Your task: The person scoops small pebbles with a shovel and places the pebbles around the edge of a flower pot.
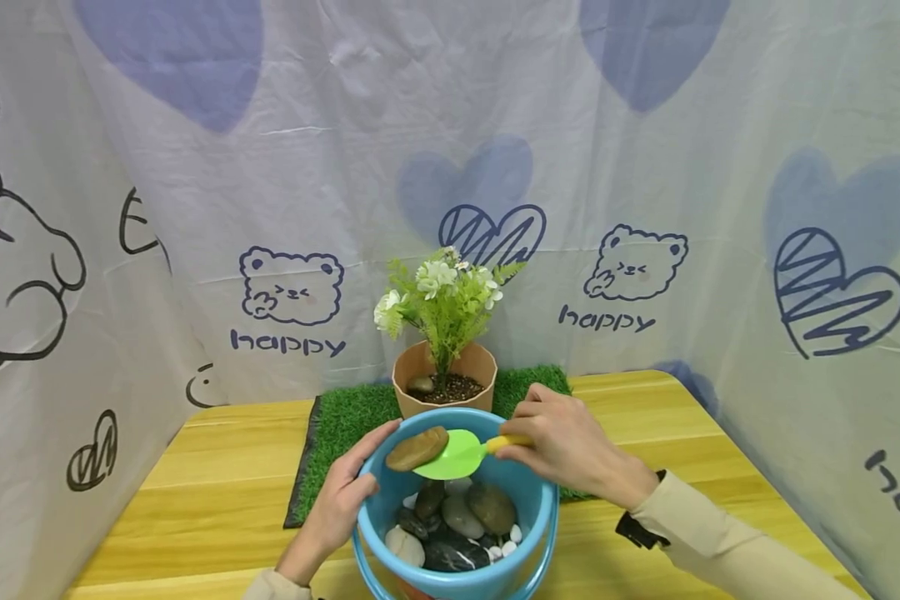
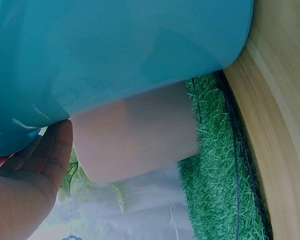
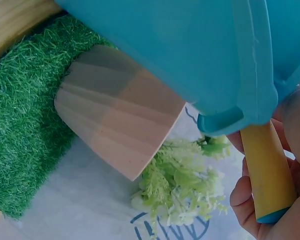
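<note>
A blue bucket [image 1: 527,500] stands in front, with dark and pale stones [image 1: 463,515] and small white pebbles at its bottom. My left hand [image 1: 339,496] grips the bucket's left rim, its thumb at the inner side and fingers outside. In my right hand [image 1: 562,437] is a toy shovel [image 1: 461,458] with a green blade, held by its yellow handle [image 3: 267,175]. A flat brown stone [image 1: 414,451] lies on the blade's left end, above the bucket's opening.
Just behind the bucket, a tan flowerpot [image 1: 414,406] with white flowers [image 1: 438,287] holds dark soil and a stone [image 1: 422,385]. It stands on a green turf mat [image 1: 348,417] on the wooden table [image 1: 195,483]. A printed cloth [image 1: 360,125] encloses the back and sides.
</note>
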Demonstrator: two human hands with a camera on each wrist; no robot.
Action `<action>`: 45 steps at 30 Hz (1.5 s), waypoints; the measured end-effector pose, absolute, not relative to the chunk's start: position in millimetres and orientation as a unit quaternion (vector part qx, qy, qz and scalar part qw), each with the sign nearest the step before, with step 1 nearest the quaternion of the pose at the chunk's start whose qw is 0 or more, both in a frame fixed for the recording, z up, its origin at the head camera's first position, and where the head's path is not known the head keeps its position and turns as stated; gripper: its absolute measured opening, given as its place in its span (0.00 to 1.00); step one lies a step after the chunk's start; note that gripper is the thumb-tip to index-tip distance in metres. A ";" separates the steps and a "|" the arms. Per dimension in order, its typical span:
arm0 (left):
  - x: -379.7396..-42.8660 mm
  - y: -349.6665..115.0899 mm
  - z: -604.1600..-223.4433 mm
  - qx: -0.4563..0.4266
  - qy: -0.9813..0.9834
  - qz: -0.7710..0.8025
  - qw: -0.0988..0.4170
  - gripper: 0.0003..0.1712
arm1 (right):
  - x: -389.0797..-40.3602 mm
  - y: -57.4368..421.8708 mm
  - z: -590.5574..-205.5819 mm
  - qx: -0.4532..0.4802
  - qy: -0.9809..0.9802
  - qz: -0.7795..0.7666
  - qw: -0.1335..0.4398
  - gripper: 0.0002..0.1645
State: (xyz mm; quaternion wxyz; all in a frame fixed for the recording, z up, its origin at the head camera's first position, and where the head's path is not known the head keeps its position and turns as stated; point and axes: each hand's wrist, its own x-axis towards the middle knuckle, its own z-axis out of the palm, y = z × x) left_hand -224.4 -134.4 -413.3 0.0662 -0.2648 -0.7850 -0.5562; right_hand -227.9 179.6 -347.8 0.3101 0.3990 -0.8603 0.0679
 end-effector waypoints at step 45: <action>-221.9 -134.2 -412.9 -0.258 -0.779 -0.568 0.058 0.42 | -258.0 195.4 -333.2 0.295 -0.891 0.075 0.336 0.17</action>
